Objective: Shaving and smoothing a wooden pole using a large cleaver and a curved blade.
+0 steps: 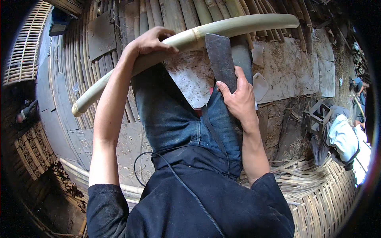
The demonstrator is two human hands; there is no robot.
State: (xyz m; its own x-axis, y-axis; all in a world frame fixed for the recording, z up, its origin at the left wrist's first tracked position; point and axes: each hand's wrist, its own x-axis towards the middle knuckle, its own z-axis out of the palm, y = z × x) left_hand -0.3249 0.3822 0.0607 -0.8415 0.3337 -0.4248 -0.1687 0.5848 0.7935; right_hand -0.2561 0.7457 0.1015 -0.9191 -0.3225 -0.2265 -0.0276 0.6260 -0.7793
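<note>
A pale green bamboo pole point(246, 24) lies slantwise across my lap, its near-left end lower and its right end farther away. My left hand point(152, 41) is closed around it left of a node, thumb on the near side; some fingertips are hidden behind the pole. In my right hand point(240, 97) is a broad-bladed chopping knife point(221, 57) with a dark, worn blade. The blade points away from me, its squared tip close to the pole's near side; whether they touch I cannot tell. The knife's handle is hidden in my grip.
Bamboo poles point(182, 16) lie side by side beyond my knees. Shavings litter the pale floor sheet point(289, 71). At right are a wooden stool point(318, 115), a person in a light shirt point(342, 133) and a woven bamboo piece point(325, 198). A black cord point(186, 186) runs over my shirt.
</note>
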